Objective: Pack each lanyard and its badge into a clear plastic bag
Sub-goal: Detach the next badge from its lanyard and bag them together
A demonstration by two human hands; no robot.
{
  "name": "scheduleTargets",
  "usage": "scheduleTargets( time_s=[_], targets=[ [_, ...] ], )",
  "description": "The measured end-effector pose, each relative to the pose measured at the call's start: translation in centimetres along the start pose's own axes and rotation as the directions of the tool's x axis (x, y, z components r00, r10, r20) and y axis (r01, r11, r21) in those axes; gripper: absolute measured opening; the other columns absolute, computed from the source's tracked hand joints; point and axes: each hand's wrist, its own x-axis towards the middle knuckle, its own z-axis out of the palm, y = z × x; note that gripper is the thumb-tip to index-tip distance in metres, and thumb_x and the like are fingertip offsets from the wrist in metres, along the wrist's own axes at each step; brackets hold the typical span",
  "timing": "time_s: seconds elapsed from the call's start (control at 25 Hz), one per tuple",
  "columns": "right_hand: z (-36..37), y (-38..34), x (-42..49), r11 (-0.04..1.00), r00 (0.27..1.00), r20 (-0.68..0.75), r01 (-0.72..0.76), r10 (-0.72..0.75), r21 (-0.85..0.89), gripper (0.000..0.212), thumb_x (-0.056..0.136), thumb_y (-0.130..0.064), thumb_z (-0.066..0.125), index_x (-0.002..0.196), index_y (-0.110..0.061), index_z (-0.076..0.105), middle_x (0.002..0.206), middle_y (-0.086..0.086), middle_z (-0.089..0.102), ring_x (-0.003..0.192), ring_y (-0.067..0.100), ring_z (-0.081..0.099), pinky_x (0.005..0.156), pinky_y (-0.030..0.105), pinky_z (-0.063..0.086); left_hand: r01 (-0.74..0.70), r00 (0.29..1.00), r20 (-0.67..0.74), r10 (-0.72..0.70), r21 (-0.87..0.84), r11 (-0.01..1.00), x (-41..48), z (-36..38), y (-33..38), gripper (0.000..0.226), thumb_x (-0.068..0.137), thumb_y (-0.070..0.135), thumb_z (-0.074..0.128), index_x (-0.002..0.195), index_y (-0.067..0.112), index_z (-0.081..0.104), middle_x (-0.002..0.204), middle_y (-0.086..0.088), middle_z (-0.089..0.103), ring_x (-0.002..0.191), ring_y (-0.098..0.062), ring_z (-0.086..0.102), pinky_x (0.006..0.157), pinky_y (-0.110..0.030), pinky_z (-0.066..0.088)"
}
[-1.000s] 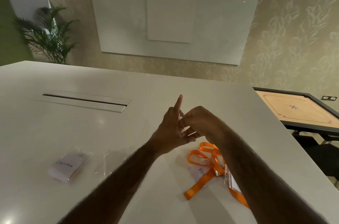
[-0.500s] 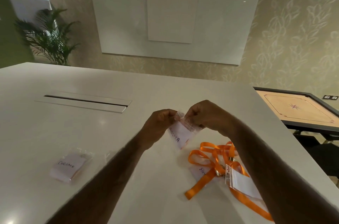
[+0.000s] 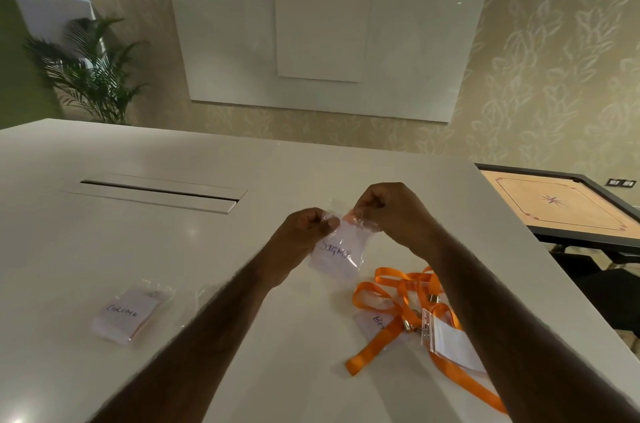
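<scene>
Both hands hold a small clear plastic bag (image 3: 337,251) above the white table (image 3: 104,249); a white card inside reads "SIGMA". My left hand (image 3: 304,228) pinches the bag's top left corner, my right hand (image 3: 384,211) pinches the top right. The bag hangs down between them. To the right lie orange lanyards (image 3: 398,298) in a loose tangle with a clear badge holder (image 3: 446,341) clipped on. A white card (image 3: 375,322) lies partly under the lanyards. At the near left rests another clear bag holding a card marked "CHROME" (image 3: 123,313).
A recessed cable slot (image 3: 156,192) runs across the table's far left. A carrom board (image 3: 561,204) stands on a stand beyond the table's right edge. A potted palm (image 3: 90,72) and a wall whiteboard (image 3: 325,41) are behind.
My hands were pressed together a second ago; they have since drawn apart with the "SIGMA" bag stretched between them and lifted a little higher.
</scene>
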Motion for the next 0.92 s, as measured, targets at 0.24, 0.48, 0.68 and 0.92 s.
scheduleTargets(
  time_s=[0.24,0.48,0.68,0.92],
  targets=[
    [-0.5,0.3,-0.1,1.0,0.998,0.06,-0.02,0.021,-0.015,0.009,0.087,-0.004,0.072,0.08,-0.008,0.076,0.076,0.007,0.075,0.067,0.019,0.07,0.069,0.044,0.062,-0.015,0.998,-0.06,0.012,-0.054,0.998,-0.2,0.9,0.1,0.013,0.095,0.018,0.069,0.106,0.015,0.073,0.091,0.001,0.074,0.077,-0.01,0.064,0.062,-0.023,0.048],
    [-0.3,0.3,0.1,0.994,0.98,0.196,0.038,-0.017,-0.104,0.005,0.085,-0.02,0.079,0.083,-0.023,0.082,0.085,-0.004,0.077,0.077,0.031,0.068,0.063,0.039,0.056,-0.085,0.972,-0.218,0.084,0.004,0.996,-0.3,1.4,0.6,0.011,0.094,0.013,0.066,0.091,0.011,0.077,0.092,0.0,0.078,0.085,-0.008,0.07,0.08,-0.026,0.05],
    [-0.3,0.0,-0.1,0.993,0.966,0.257,0.019,0.011,-0.114,0.007,0.085,-0.013,0.077,0.092,-0.009,0.078,0.09,0.002,0.073,0.072,0.015,0.063,0.062,0.027,0.053,-0.135,0.977,-0.172,0.123,-0.064,0.989,-0.5,1.9,0.8,0.014,0.096,0.015,0.065,0.088,0.017,0.076,0.092,-0.001,0.077,0.085,-0.014,0.069,0.078,-0.03,0.054],
    [0.2,-1.0,-0.2,0.998,0.998,-0.001,0.056,-0.056,0.03,0.017,0.084,-0.012,0.076,0.098,-0.016,0.068,0.088,-0.002,0.072,0.071,0.023,0.071,0.062,0.032,0.056,-0.148,0.963,-0.242,0.119,-0.104,0.984,0.0,1.1,1.4,0.018,0.097,0.016,0.063,0.092,0.027,0.078,0.101,0.001,0.076,0.088,-0.017,0.067,0.074,-0.034,0.05]
  ],
)
